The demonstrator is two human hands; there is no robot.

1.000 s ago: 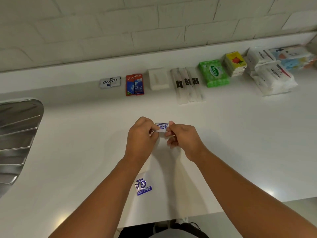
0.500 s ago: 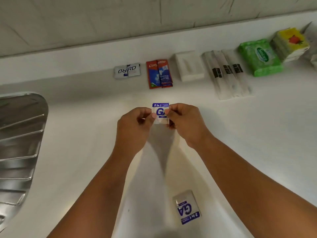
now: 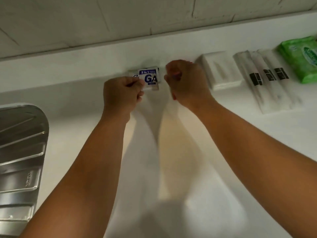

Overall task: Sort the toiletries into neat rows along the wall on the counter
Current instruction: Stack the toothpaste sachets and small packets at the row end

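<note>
My left hand (image 3: 122, 93) pinches the left edge of a small white and blue sachet (image 3: 151, 78) printed "2 in 1 GA". It holds the sachet just over a grey sachet (image 3: 133, 73) that lies by the wall and is mostly hidden behind it. My right hand (image 3: 184, 83) is a small gap to the right of the held sachet, fingers curled with nothing seen in them. It covers the spot where the red and blue toothpaste sachets lay. Right of it along the wall lie a white soap box (image 3: 221, 69), three wrapped toothbrushes (image 3: 267, 79) and a green wipes pack (image 3: 301, 57).
A steel sink drainboard (image 3: 20, 152) fills the left edge. The white counter (image 3: 240, 169) runs back to a low white upstand (image 3: 85, 62) under the tiled wall (image 3: 120, 23). My forearms cross the middle of the counter.
Both hands moved forward to the wall with the sachet. My right hand let go of it and now sits over the toothpaste sachets. The second blue sachet near the front edge has left the view.
</note>
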